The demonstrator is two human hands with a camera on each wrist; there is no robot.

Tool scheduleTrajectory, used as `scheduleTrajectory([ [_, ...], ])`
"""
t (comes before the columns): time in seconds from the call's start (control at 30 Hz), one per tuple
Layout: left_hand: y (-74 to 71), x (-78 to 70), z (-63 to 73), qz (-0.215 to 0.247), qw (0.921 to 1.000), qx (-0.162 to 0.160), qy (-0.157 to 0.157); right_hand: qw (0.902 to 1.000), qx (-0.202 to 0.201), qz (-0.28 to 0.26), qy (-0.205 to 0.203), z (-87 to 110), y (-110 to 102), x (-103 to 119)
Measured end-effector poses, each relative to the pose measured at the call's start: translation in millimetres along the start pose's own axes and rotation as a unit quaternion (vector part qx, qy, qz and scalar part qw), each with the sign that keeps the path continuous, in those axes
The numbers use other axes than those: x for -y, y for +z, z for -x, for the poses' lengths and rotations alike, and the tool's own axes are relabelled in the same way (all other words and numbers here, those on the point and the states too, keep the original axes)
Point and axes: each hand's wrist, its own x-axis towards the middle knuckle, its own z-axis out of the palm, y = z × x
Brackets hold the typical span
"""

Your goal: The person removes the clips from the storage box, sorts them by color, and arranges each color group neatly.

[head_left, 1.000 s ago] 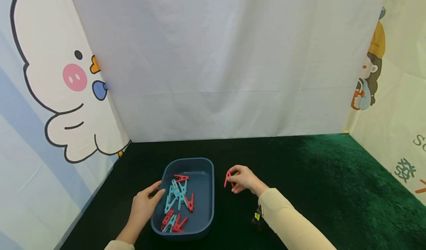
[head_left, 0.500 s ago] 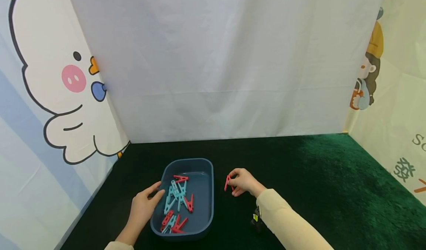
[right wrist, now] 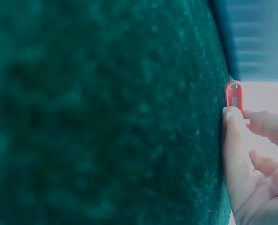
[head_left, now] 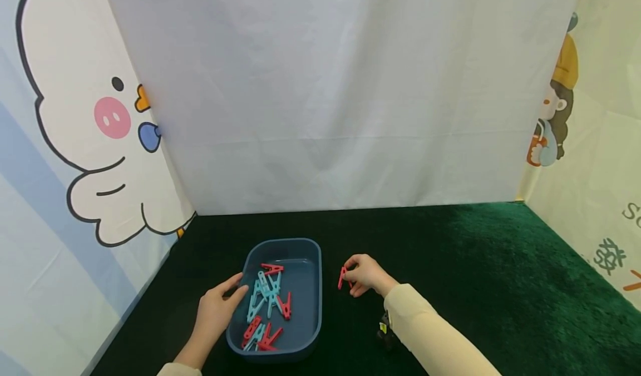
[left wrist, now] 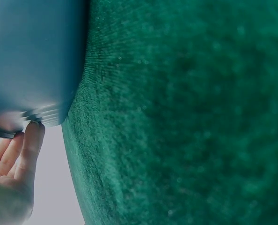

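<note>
My left hand holds the left rim of a blue plastic bin, thumb over the edge. Its fingertips meet the outer wall in the left wrist view. Inside the bin lie several light-blue clothespins and several red clothespins, loosely piled on the left side. Just right of the bin, my right hand pinches another red clothespin between thumb and index finger. In the right wrist view that red clothespin points away from the hand, its far end near the bin wall.
Dark green cloth covers the table. A white curtain stands behind it, with printed panels at the left and right. A small dark object shows beneath my right wrist.
My right hand, with the red clothespin, has come slightly lower in the head view. My left hand, the bin and the clothespins in it stay put.
</note>
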Motion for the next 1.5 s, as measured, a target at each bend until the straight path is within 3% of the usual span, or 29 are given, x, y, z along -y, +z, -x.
scheduleTrajectory([
  [0.5, 1.5, -0.1, 0.7, 0.005, 1.0, 0.0, 0.0, 1.0, 0.003, -0.004, 0.002, 2.7, -4, -2],
  [0.77, -0.2, 0.5, 1.5, 0.006, 1.0, 0.001, 0.001, 0.9996, -0.011, -0.016, -0.023, 4.6, -10, 0],
  [0.93, -0.5, 0.4, 1.3, 0.004, 1.0, -0.001, 0.003, 0.9989, -0.022, -0.021, -0.036, 6.7, -15, 8],
  [1.5, 1.2, 1.5, -1.5, -0.003, 0.9998, -0.014, 0.013, 0.9942, 0.009, -0.037, -0.101, 20.2, -14, 45],
])
